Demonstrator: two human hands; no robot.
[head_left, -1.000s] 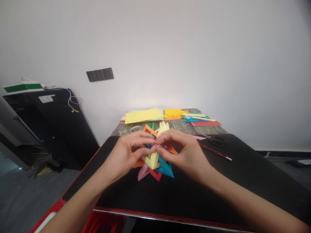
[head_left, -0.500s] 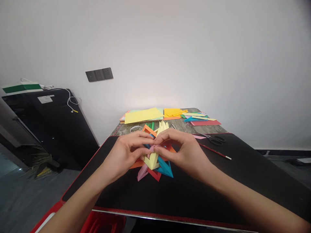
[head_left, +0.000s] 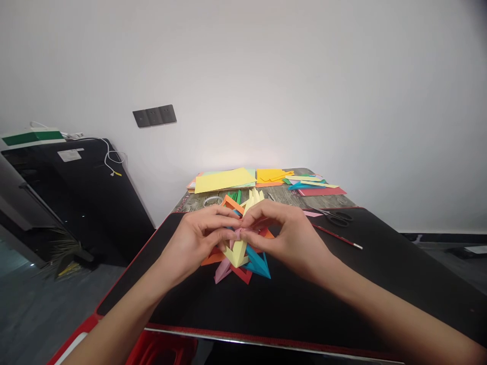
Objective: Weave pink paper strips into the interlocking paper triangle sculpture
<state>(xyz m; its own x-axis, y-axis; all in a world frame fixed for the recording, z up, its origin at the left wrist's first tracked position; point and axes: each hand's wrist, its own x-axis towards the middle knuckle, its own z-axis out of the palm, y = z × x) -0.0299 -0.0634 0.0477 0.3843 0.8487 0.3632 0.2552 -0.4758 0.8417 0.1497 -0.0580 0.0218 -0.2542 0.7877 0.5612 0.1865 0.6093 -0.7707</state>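
The left hand (head_left: 198, 235) and right hand (head_left: 291, 233) meet at their fingertips, both pinching a small pink fold (head_left: 238, 234) at the middle of a many-coloured paper star (head_left: 238, 256). The star is between the hands, over the black mat (head_left: 297, 314). To the right lie a red pencil (head_left: 339, 236) and scissors (head_left: 338, 218); at the far left, yellow paper (head_left: 224, 181) tops a stack, with a ring (head_left: 204, 204) just nearer.
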